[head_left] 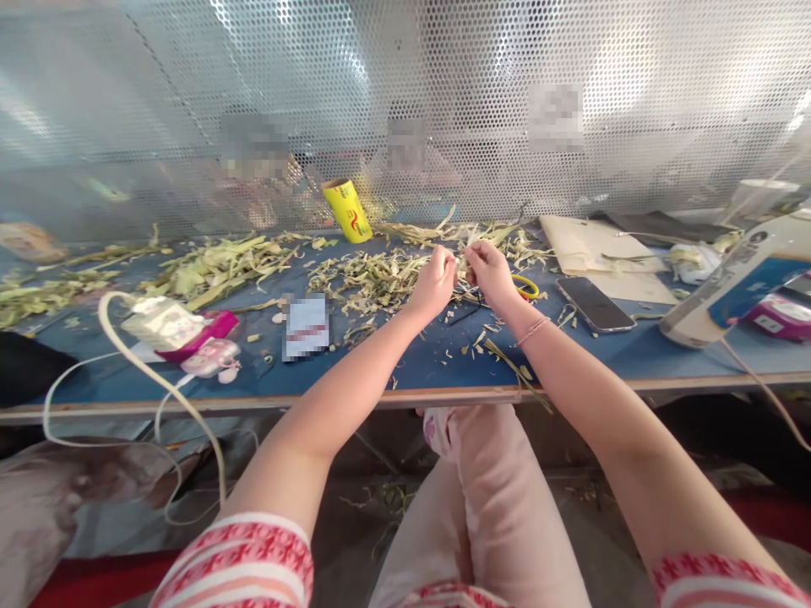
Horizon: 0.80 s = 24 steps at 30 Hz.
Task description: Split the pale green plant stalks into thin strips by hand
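Observation:
My left hand (434, 285) and my right hand (491, 268) are close together above the blue table, with a narrow gap between them. Both are closed in a pinch at the fingertips. Something small and pale seems to be between them, but I cannot make out what it is. Behind and beneath them lies a loose heap of yellow-green plant scraps (373, 283). A tool with yellow loop handles (527, 289), probably scissors, lies just beside my right hand, partly hidden by it. Small bits of leaf and stalk are scattered in front of my hands.
A yellow tube (347, 211) stands tilted near the perforated metal wall (405, 76). To the right are a phone (596, 305), brown paper (599, 245) and a large white-and-blue container (728, 283). A charger with a cable (171, 329) and more plant trimmings (234, 262) lie left.

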Each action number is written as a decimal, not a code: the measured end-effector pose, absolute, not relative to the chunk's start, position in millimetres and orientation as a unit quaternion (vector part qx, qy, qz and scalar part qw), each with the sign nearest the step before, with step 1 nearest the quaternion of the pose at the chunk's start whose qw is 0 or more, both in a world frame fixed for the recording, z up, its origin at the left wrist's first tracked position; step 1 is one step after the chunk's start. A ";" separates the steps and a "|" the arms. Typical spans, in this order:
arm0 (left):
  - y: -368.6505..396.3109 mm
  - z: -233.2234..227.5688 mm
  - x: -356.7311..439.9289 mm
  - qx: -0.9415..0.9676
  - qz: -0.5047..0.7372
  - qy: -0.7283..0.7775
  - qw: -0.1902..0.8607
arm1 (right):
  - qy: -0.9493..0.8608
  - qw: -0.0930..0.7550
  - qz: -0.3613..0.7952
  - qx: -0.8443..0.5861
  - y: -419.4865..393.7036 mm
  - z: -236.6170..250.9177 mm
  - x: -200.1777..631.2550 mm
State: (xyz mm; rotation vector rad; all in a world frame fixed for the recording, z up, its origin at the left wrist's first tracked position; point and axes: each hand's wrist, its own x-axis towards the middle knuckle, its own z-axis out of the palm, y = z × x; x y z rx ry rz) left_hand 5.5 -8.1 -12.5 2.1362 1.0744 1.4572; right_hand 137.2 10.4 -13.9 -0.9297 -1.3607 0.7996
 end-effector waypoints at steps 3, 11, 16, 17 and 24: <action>-8.9 -13.9 6.5 0.762 0.510 0.367 0.159 | -0.585 0.618 0.330 -0.409 9.3 -13.1 138.0; -8.2 -16.8 8.5 0.769 0.501 0.350 0.186 | -0.558 0.629 0.341 -0.421 2.4 -8.6 135.4; 1.6 -21.5 9.8 0.703 0.556 0.375 0.239 | -0.581 0.613 0.353 -0.402 -0.2 -8.2 132.3; 3.3 -21.9 10.5 0.684 0.567 0.381 0.256 | -0.590 0.607 0.356 -0.396 -0.2 -8.3 131.8; 5.0 -16.3 14.2 0.575 0.590 0.405 0.398 | -0.620 0.591 0.337 -0.391 -1.7 -8.7 130.7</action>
